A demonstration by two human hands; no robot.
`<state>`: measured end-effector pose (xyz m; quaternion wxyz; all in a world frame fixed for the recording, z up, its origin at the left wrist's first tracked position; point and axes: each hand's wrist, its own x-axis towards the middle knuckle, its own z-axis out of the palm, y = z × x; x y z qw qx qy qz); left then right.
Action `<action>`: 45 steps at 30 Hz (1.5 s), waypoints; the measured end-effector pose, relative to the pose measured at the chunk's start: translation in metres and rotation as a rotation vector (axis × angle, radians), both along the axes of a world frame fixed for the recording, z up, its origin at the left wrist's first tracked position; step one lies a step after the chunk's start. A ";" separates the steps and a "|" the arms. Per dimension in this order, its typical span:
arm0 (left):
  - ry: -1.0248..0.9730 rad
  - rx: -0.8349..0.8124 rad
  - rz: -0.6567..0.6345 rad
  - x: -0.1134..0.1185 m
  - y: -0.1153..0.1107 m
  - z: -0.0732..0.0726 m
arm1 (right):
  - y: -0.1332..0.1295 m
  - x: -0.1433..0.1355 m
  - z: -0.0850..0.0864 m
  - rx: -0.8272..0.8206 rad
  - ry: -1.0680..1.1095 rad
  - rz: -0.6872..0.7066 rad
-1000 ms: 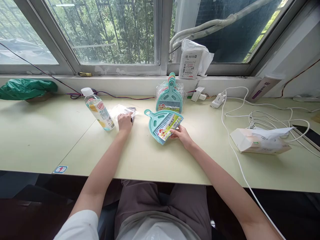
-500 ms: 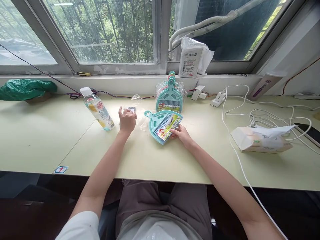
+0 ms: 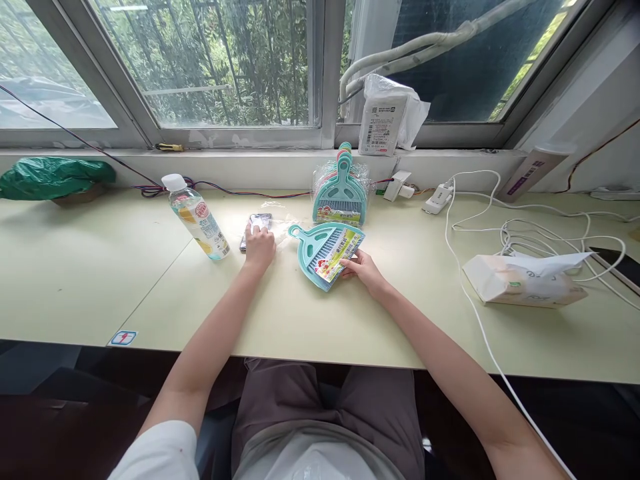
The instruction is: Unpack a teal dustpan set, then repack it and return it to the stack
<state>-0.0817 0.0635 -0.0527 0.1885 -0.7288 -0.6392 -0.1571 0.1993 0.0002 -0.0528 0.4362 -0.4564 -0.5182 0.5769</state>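
Head view, from where I stand: the right hand (image 3: 367, 272) is clamped on a teal dustpan set (image 3: 326, 253), thumb over the printed label (image 3: 336, 257) and the other fingers at its right side and mostly hidden; the set lies near the middle of the table (image 3: 165, 307), its looped handle pointing toward the left and the far edge, bluish bristles showing beside the label; the left hand (image 3: 261, 250) reaches over a phone (image 3: 257, 222), its fingers slightly apart and touching the screen, with no hold closed around it; clear plastic film (image 3: 286, 235) lies between the phone and the set.

By the far edge, behind the set, a wrapped stack of dustpans (image 3: 340, 193) stands with handles up, teal in front and other colours behind; a bottle (image 3: 201, 223) with a white cap stands left of the phone, well apart from the set; dark cords (image 3: 235, 194) run along the far edge, and a green plastic bag (image 3: 55, 179) sits toward the far left corner.

Toward the right end, a tissue pack (image 3: 525, 280) lies beside coiled white cables (image 3: 537, 233), with a dark device (image 3: 617, 267) partly under them; a white adapter (image 3: 438, 199) sits near the far edge; a small numbered sticker (image 3: 123, 338) marks the near edge on the left.
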 end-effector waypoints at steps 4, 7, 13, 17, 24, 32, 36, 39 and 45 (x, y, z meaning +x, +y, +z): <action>-0.054 0.032 0.056 -0.003 -0.002 0.007 | -0.001 0.000 0.002 -0.002 -0.001 0.001; -0.114 0.099 0.074 -0.001 -0.006 0.014 | -0.001 0.000 0.002 0.000 0.004 0.001; -0.184 0.190 0.063 0.003 -0.013 0.022 | 0.001 0.003 0.002 -0.007 0.030 -0.046; -0.175 0.188 0.029 0.005 -0.013 0.021 | 0.003 0.006 0.001 -0.033 0.083 -0.104; -0.179 0.198 -0.058 0.020 -0.021 0.022 | -0.001 0.004 0.001 0.002 0.097 0.018; -0.287 0.216 -0.192 0.037 -0.029 0.017 | -0.003 0.000 0.003 0.083 0.075 -0.002; -0.353 0.214 -0.288 0.041 -0.031 0.016 | 0.000 0.001 0.001 0.098 0.086 -0.057; -0.395 0.217 -0.366 0.047 -0.034 0.017 | 0.001 0.000 -0.001 0.101 0.086 -0.071; -0.469 0.206 -0.463 0.061 -0.041 0.020 | 0.000 -0.002 -0.002 0.128 0.137 -0.072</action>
